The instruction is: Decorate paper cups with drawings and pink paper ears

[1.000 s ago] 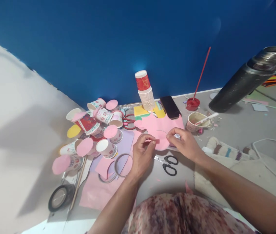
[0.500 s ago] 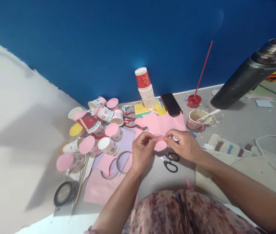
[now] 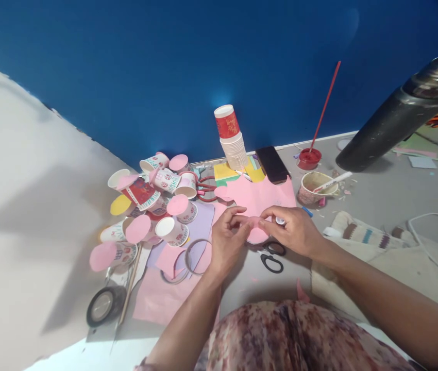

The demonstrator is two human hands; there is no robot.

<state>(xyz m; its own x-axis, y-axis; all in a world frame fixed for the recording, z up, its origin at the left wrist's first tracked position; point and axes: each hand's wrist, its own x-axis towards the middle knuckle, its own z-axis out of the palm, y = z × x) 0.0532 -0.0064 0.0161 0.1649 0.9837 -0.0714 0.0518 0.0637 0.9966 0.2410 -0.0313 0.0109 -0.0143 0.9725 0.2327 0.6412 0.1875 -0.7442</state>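
Note:
A round piece of pink paper point(image 3: 258, 236) is pinched along its far edge by both hands. My left hand point(image 3: 231, 234) has its thumb on the left side of that edge, with the index finger raised. My right hand point(image 3: 290, 229) grips just right of there, thumb and fingers together. The white tip of a pen-like thing point(image 3: 280, 221) pokes out between the right fingers; the rest of it is hidden. Black-handled scissors point(image 3: 272, 263) lie just under the paper circle, their blades partly covered. Behind the hands rests a larger pink sheet point(image 3: 261, 195) with curved cutouts.
Decorated paper cups point(image 3: 172, 231), several with pink paper circles, crowd the left. A cup stack point(image 3: 234, 147) stands by the blue wall, near a phone point(image 3: 272, 165). To the right are a cup with a marker point(image 3: 315, 188), a red paint pot point(image 3: 309, 159), a dark flask point(image 3: 392, 121) and cloth point(image 3: 358, 268).
The paper circle has shifted slightly right. My left thumb has slid along its edge closer to my right hand, and the left index finger has lifted away.

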